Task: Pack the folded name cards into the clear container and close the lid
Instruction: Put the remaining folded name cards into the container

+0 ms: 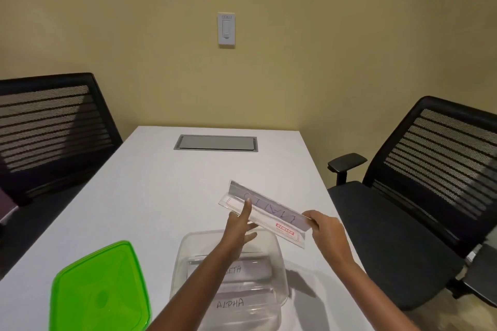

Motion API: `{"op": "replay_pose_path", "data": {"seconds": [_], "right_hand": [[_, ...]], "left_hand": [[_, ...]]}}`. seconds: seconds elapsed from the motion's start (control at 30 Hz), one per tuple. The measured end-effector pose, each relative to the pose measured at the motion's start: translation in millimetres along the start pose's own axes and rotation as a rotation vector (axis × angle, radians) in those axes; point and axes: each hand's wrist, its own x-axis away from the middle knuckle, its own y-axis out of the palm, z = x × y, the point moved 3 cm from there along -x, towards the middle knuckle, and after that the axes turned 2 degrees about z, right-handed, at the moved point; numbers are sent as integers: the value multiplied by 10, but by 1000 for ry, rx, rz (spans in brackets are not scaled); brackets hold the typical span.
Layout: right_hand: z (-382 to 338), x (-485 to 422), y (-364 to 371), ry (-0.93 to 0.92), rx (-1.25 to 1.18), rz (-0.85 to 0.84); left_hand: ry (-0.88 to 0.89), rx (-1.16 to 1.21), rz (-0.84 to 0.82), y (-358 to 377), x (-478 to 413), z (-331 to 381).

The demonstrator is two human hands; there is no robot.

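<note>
A clear name card holder (pixel 265 212) with handwritten letters and a red label hangs above the table, beyond the clear container (pixel 185 255). My right hand (pixel 326 231) grips its near right end. My left hand (pixel 243 226) touches its left part, index finger stretched along the front and other fingers under it. Inside the container lie two folded cards, one reading BETA (pixel 252 270) and one reading ALPHA (pixel 231 303). The green lid (pixel 100 293) lies flat on the table to the container's left.
The white table (pixel 166 185) has a grey cable hatch (pixel 216 143) at its far end. Black mesh chairs stand at the left (pixel 51 126) and the right (pixel 419 212). A yellow wall with a switch plate (pixel 226 29) rises behind.
</note>
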Motion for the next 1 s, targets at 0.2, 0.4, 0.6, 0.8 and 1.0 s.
{"op": "replay_pose_path", "data": {"seconds": [0.2,0.4,0.6,0.8,1.0], "right_hand": [[-148,296,18,-158,56,100],[-244,480,32,-405,147,173],[-354,566,76,-137,-289,-21],[-444,671,234,499,-1103,-361],[-515,699,195,474,-1365,-327]], "left_hand": [[-96,310,-139,-106,203,42],[-98,429,-84,-259,365,26],[-61,547,-13,-387,493,22],[-77,689,-29,-430,580,8],[-85,696,-87,-484,692,-7]]}}
